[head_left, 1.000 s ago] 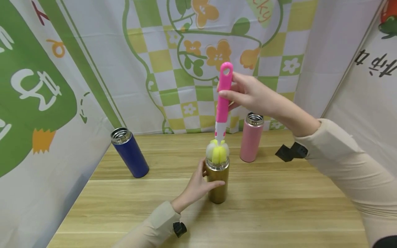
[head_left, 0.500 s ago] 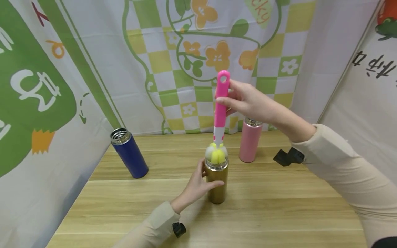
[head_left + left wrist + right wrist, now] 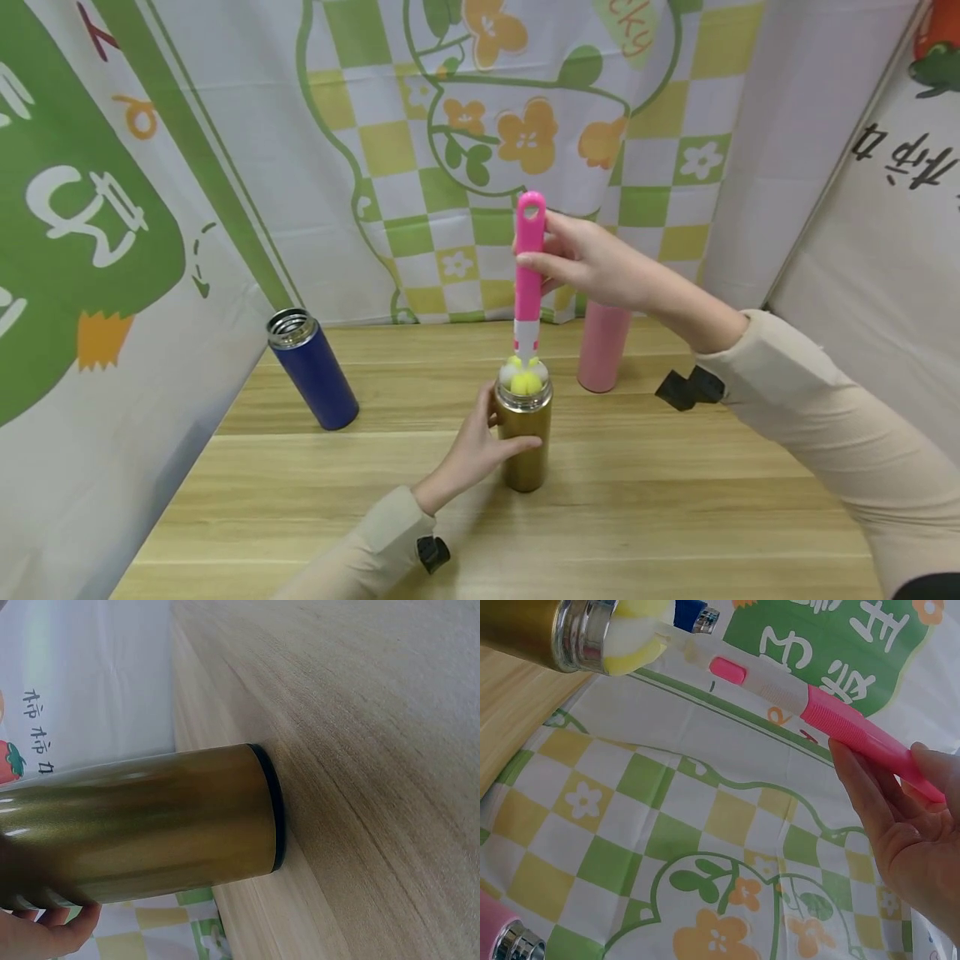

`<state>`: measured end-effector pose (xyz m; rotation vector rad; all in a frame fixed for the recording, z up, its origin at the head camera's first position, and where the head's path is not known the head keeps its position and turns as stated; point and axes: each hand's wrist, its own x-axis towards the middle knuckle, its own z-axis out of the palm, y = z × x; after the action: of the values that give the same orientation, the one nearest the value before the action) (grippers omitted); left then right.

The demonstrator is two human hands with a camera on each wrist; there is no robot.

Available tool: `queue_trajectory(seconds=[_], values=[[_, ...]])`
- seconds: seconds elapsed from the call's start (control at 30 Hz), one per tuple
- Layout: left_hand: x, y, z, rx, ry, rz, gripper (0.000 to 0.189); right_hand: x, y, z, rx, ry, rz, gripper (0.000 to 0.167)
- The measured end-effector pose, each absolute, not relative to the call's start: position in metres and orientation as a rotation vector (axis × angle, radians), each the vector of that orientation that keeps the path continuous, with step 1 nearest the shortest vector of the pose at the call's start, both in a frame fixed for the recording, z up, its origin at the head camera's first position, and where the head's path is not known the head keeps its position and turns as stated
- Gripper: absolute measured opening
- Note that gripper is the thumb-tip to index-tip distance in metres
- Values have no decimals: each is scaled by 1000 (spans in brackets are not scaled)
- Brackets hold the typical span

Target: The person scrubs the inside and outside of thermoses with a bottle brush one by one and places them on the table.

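Observation:
A gold thermos bottle with a bare steel mouth stands upright on the wooden table. My left hand grips its side, thumb across the front; in the left wrist view the fingers curl behind the bottle. Above it, my right hand pinches the pink handle of a bottle brush. The brush's yellow and white sponge head sits partly inside the bottle's mouth, its upper part still showing. From the right wrist view, the sponge bulges out over the steel rim.
An uncapped blue thermos stands at the back left of the table. Behind my right hand is a pink thermos, its top hidden by that hand. A printed curtain hangs along the back edge.
My right hand has come down and slightly left with the brush, and the sponge head has sunk deeper into the bottle's mouth. The left hand and gold bottle have stayed in place.

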<state>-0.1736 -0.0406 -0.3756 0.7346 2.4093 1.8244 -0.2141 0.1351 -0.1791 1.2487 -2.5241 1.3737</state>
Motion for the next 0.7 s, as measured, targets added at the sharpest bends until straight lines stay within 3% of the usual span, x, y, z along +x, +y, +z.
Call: queue_trajectory(seconds=[0.17, 0.33, 0.7], values=[[-179, -41, -384, 742, 2403, 1839, 71, -213, 134, -181, 1258, -2525, 1351, 32], [-190, -41, -404, 728, 2412, 1836, 74, -214, 134, -185, 1271, -2529, 1340, 30], [-192, -41, -406, 741, 2426, 1841, 75, -214, 133, -189, 1242, -2568, 1346, 25]])
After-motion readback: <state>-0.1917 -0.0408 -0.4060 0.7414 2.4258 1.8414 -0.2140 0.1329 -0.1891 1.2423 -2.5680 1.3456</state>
